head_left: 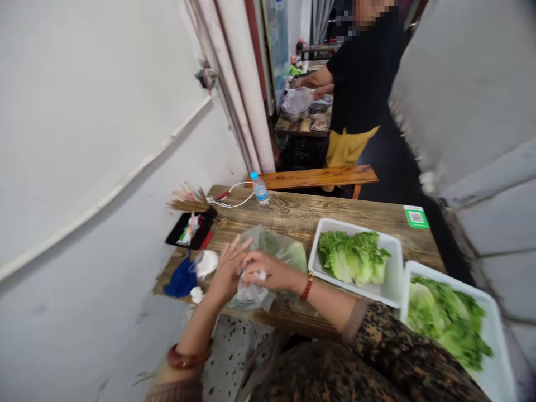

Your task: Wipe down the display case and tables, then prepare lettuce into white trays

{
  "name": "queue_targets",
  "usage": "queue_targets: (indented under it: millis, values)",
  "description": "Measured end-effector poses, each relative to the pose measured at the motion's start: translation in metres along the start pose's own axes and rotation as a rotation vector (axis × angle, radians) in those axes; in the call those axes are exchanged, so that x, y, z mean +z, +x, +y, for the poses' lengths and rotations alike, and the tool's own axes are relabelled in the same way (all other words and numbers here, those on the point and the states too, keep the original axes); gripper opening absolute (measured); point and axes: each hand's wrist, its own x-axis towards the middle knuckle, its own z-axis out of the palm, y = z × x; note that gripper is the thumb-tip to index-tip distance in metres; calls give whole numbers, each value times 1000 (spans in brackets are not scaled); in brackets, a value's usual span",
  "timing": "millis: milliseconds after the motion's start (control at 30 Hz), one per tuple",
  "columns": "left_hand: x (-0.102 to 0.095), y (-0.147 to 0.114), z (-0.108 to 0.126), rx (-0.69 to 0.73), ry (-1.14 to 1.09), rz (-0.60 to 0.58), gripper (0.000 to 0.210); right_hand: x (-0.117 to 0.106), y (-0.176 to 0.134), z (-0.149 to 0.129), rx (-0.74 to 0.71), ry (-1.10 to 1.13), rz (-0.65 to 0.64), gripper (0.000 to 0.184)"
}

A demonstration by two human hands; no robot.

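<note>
At the near edge of the wooden table, my left hand (229, 267) has its fingers stretched out against a clear plastic bag (251, 297). Just beside it, my right hand (268, 272) has its fingers curled and gripping the bunched plastic. Pale green leafy vegetables (296, 255) show through or beside the bag, partly behind my right hand. A small white bag (206, 262) lies left of my left hand, near a blue cloth (181, 279).
Two white trays of lettuce, one tray (355, 223) and a nearer tray (498, 318), stand at the right. A water bottle (260, 190) stands at the back, a black box (203, 231) at the left. Beyond the bench (314, 177), a person (362, 72) handles a plastic bag.
</note>
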Motion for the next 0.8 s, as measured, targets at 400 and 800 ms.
queue_targets:
  millis: [400, 800]
  values:
    - [-1, 26, -3, -24, -51, 43, 19, 0, 15, 27, 159, -932, 232, 13]
    - [0, 19, 9, -640, -976, -27, 51, 1, 15, 34, 99, -888, 440, 15]
